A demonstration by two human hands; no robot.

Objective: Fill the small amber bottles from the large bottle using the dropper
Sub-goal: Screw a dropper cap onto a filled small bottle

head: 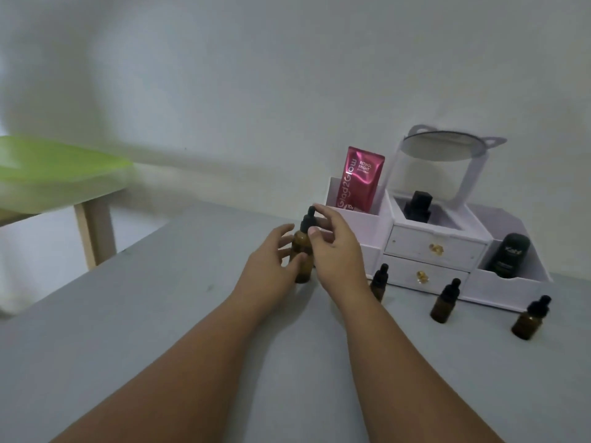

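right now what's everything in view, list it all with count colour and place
large bottle: 1, amber with black dropper cap, upright on the table between the hands
small amber bottles: 3, amber with black dropper caps, standing in a row on the table in front of the organiser
organiser: 1, white, two drawers with gold knobs, at the back right of the table
pink sachet: 1, pink, upright in the organiser's left compartment
black bottle: 1, black, in the organiser's middle top compartment
black tube: 1, black, in the organiser's right compartment
mirror: 1, white frame, tilted above the organiser
table: 1, grey
green tray: 1, green, on a wooden side table at left
left hand: open beside the large bottle
right hand: fingertips at the dropper cap
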